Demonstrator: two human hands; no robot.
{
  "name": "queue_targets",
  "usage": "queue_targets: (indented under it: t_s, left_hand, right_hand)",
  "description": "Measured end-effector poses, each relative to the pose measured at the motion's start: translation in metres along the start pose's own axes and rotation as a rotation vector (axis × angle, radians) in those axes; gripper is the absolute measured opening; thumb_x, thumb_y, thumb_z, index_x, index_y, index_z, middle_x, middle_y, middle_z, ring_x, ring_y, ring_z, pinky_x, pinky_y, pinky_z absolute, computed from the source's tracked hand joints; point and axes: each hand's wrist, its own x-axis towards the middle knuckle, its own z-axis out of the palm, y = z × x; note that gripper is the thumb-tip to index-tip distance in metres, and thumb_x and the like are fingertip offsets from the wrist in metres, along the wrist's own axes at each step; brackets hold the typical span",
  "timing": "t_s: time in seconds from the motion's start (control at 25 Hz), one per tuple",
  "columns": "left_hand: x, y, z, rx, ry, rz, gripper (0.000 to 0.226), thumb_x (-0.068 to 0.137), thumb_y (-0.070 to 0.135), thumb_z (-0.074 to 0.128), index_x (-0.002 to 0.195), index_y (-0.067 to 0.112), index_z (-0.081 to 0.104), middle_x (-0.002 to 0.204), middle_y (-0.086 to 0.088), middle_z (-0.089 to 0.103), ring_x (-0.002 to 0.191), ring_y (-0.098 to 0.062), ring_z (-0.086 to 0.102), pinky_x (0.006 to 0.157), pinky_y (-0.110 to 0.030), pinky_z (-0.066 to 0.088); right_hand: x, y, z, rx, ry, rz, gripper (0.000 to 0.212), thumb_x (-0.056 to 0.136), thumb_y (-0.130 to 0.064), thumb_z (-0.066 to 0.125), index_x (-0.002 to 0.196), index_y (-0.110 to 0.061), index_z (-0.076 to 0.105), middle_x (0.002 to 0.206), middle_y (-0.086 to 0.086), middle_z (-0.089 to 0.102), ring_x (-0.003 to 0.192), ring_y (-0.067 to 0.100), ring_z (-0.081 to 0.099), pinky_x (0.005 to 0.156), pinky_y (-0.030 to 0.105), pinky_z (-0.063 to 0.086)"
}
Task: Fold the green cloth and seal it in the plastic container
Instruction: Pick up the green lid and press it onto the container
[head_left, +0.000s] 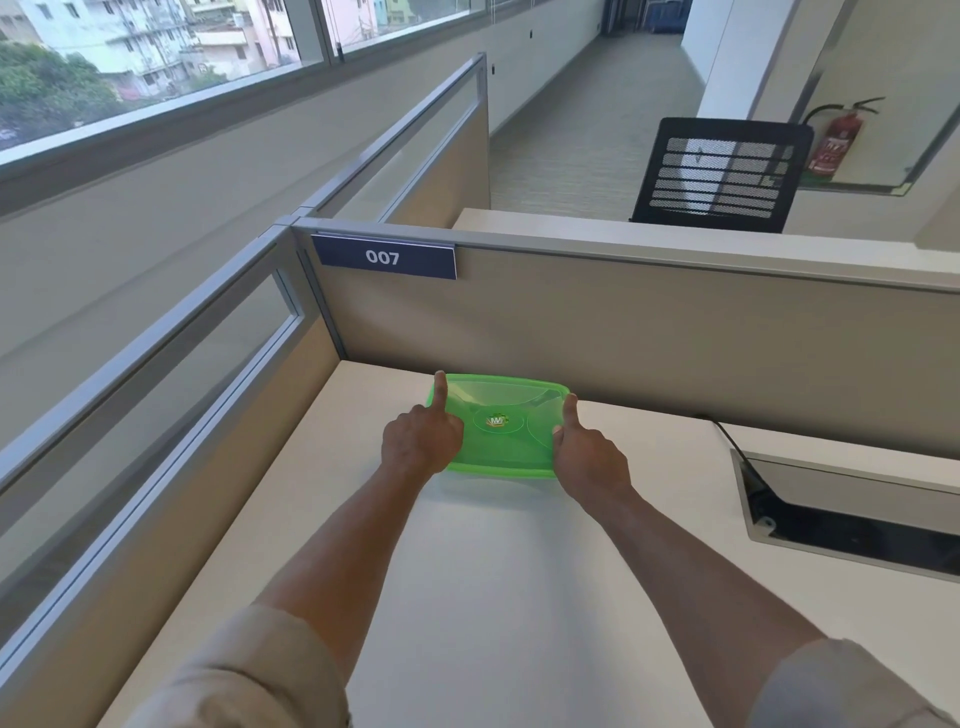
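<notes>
A translucent green plastic container with its green lid on lies on the white desk, close to the back partition. A round sticker marks the middle of the lid. My left hand grips the container's left side, thumb pointing up along the lid's edge. My right hand grips its right side, thumb raised the same way. The green cloth is not visible; I cannot tell whether it lies inside.
Beige partition panels wall the desk at the back and left, one with a "007" label. A cable hatch is set into the desk at right. A black mesh chair stands beyond the partition.
</notes>
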Motion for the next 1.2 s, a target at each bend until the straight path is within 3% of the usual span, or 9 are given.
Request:
queue_targets:
  t_s: [0.12,0.52,0.68,0.84,0.96,1.04,1.12,1.2]
  left_hand:
    - [0.003,0.0,0.003,-0.039,0.026,-0.001,0.064,0.099,0.044,0.03,0.156,0.032,0.003,0.102,-0.02,0.069,0.093,-0.038,0.064,0.074,-0.04,0.045]
    - [0.006,-0.012,0.009,-0.148,0.048,0.045,0.061,0.099,0.047,0.031,0.154,0.04,0.005,0.096,-0.019,0.069,0.09,-0.038,0.064,0.073,-0.041,0.048]
    - [0.011,-0.008,0.004,-0.097,0.063,0.125,0.058,0.101,0.047,0.028,0.154,0.038,0.006,0.097,-0.02,0.069,0.09,-0.039,0.065,0.072,-0.042,0.048]
    - [0.009,-0.006,0.003,-0.059,0.054,0.118,0.059,0.101,0.048,0.025,0.155,0.035,0.005,0.1,-0.021,0.069,0.091,-0.04,0.066,0.071,-0.041,0.048]
    - [0.005,-0.003,0.003,0.0,0.065,0.087,0.062,0.1,0.053,0.024,0.155,0.031,0.008,0.108,-0.019,0.066,0.093,-0.039,0.065,0.07,-0.04,0.047]
    - [0.002,0.002,0.002,0.055,0.181,0.089,0.063,0.1,0.053,0.028,0.154,0.025,0.016,0.122,-0.016,0.058,0.098,-0.037,0.062,0.071,-0.041,0.047]
    - [0.002,0.01,0.002,0.012,0.311,0.2,0.06,0.1,0.045,0.036,0.151,0.017,0.027,0.135,-0.014,0.051,0.109,-0.034,0.057,0.082,-0.043,0.048]
    - [0.0,0.023,0.008,-0.078,0.293,0.355,0.056,0.1,0.035,0.039,0.151,0.013,0.032,0.148,-0.013,0.044,0.129,-0.032,0.047,0.103,-0.044,0.041]
  right_hand:
    - [0.002,0.002,0.0,-0.007,0.001,0.007,0.056,0.102,-0.03,0.026,0.153,-0.02,0.006,0.099,0.017,0.068,0.09,0.039,0.063,0.069,0.039,0.04]
    - [-0.003,0.001,0.001,0.023,0.017,0.015,0.055,0.102,-0.031,0.024,0.154,-0.021,0.007,0.094,0.018,0.067,0.089,0.039,0.063,0.067,0.038,0.039]
    - [-0.015,-0.001,0.008,0.055,0.101,0.05,0.055,0.102,-0.032,0.023,0.154,-0.019,0.007,0.091,0.017,0.067,0.087,0.038,0.063,0.066,0.038,0.037]
    - [-0.013,-0.001,0.009,0.049,0.074,0.076,0.056,0.102,-0.035,0.023,0.153,-0.018,0.007,0.099,0.018,0.067,0.092,0.038,0.063,0.068,0.039,0.038]
    - [-0.012,-0.007,0.005,0.052,0.106,0.123,0.064,0.101,-0.047,0.029,0.153,-0.014,0.012,0.119,0.017,0.058,0.104,0.038,0.057,0.075,0.041,0.044]
    - [-0.01,-0.012,0.004,0.0,0.2,0.075,0.067,0.099,-0.048,0.036,0.15,-0.008,0.02,0.13,0.017,0.051,0.111,0.037,0.051,0.084,0.044,0.044]
    - [-0.004,-0.019,0.006,-0.016,0.241,-0.051,0.066,0.098,-0.044,0.042,0.148,-0.003,0.027,0.14,0.018,0.046,0.125,0.036,0.044,0.099,0.046,0.039]
    - [0.002,-0.027,0.008,-0.037,0.187,-0.156,0.065,0.099,-0.04,0.041,0.149,-0.002,0.026,0.151,0.017,0.035,0.139,0.036,0.03,0.113,0.046,0.028]
